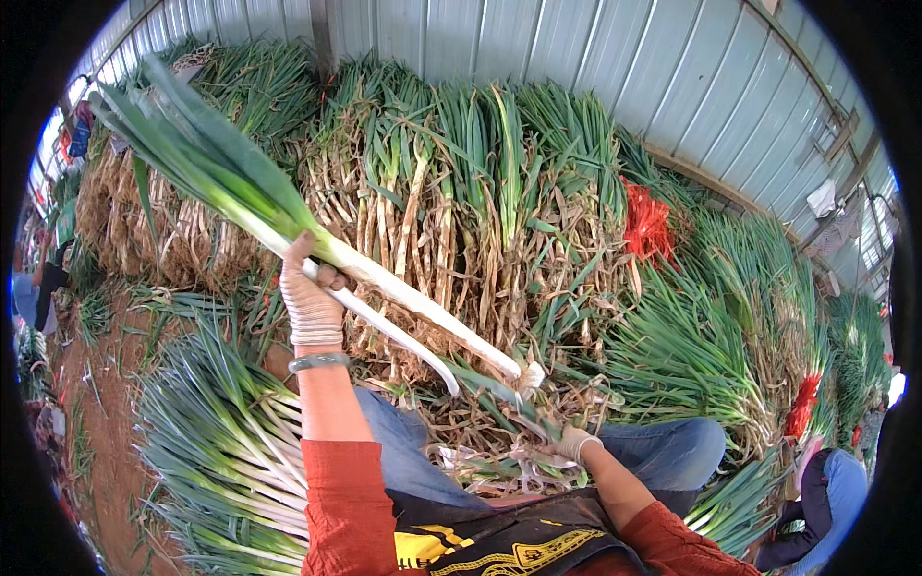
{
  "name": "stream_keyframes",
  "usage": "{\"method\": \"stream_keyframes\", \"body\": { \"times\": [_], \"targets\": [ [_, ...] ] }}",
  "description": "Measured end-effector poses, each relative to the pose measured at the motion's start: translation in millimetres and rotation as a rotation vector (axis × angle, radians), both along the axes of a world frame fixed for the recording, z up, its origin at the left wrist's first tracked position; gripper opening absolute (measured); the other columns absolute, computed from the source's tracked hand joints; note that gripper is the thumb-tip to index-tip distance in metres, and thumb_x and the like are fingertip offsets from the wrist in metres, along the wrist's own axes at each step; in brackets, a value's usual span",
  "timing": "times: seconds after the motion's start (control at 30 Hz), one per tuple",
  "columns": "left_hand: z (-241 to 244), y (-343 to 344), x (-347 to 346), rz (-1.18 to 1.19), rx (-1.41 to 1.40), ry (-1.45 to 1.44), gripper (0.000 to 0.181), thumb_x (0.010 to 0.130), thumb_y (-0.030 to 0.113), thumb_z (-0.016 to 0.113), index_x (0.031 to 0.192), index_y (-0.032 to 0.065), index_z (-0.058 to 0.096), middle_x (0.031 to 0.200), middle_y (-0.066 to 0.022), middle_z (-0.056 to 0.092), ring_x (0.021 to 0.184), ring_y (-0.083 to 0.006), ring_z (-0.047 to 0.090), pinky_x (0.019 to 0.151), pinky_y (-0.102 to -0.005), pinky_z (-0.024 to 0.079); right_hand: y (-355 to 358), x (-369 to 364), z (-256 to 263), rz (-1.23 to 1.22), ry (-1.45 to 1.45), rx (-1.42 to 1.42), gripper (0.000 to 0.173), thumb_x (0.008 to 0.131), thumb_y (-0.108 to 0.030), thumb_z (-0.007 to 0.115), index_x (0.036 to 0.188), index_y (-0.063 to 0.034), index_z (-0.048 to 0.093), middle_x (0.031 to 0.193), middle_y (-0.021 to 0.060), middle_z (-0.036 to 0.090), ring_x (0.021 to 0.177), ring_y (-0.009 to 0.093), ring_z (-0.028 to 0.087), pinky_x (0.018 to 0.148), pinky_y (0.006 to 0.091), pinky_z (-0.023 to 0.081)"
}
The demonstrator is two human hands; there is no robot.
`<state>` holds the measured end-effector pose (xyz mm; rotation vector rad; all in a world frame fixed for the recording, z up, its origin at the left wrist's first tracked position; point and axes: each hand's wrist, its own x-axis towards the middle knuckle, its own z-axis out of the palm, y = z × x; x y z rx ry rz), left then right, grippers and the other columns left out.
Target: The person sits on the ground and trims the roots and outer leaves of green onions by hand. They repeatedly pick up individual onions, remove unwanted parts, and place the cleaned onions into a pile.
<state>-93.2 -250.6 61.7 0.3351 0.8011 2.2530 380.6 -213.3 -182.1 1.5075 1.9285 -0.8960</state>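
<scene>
My left hand, in a striped knit glove with a bangle at the wrist, grips two long scallions side by side. The thicker scallion slants from green leaves at upper left to a white root end near the middle. Below it, the thinner scallion curves at its white tip. Low and to the right, my gloved right hand is closed on a grey-green leaf strip just beneath the root ends. Blur hides whether anything else is in that hand. Peeled leaf scraps lie between my knees.
A pile of white-stemmed scallions lies at my left. Unpeeled bundles stand against a metal wall. More scallions lie at right, near red plastic ties. Another person's leg shows at lower right.
</scene>
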Motion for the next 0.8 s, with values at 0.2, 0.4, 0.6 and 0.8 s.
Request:
{"method": "stream_keyframes", "body": {
  "times": [0.2,0.4,0.6,0.8],
  "targets": [
    [-15.1,2.7,1.8,-0.159,0.053,0.001,0.032,0.083,0.023,0.068,0.111,0.0071,0.065,0.093,-0.005,0.07,0.04,-0.0028,0.031,0.038,-0.0194,0.025,41.4,-77.8,107.4,0.099,0.223,0.46,0.057,0.094,-0.036,0.054,0.135,0.002,0.044,0.131,0.0273,0.056,0.115,0.037,0.06,0.099,0.0424,0.048],
    [-7.1,14.1,48.8,-0.205,0.082,0.061,0.041,0.081,0.027,0.071,0.115,0.0066,0.063,0.089,-0.0055,0.071,0.044,-0.0029,0.046,0.039,-0.0165,0.037,17.6,-181.2,196.5,0.021,1.127,-0.006,0.066,0.096,-0.04,0.055,0.146,-0.0001,0.037,0.114,0.0213,0.065,0.101,0.025,0.065,0.087,0.0379,0.052],
    [-3.0,25.1,66.9,-0.163,-0.04,0.138,0.068,0.084,0.057,0.069,0.127,0.0057,0.055,0.099,-0.0108,0.07,0.058,-0.0048,0.058,0.054,-0.0187,0.053,5.5,-193.7,209.8,0.019,0.882,0.324,0.055,0.092,-0.035,0.065,0.133,-0.0019,0.05,0.1,0.0189,0.07,0.082,0.027,0.069,0.072,0.037,0.056],
    [-25.3,34.1,56.1,-0.19,-0.277,-0.091,0.025,0.084,0.019,0.078,0.098,0.0107,0.059,0.077,0.0004,0.06,0.05,-0.0052,0.045,0.042,-0.0194,0.038,11.7,-184.0,199.7,0.199,0.705,0.788,0.051,0.092,-0.03,0.063,0.132,-0.0031,0.049,0.102,0.0236,0.065,0.088,0.039,0.066,0.077,0.044,0.053]
  ]
}}
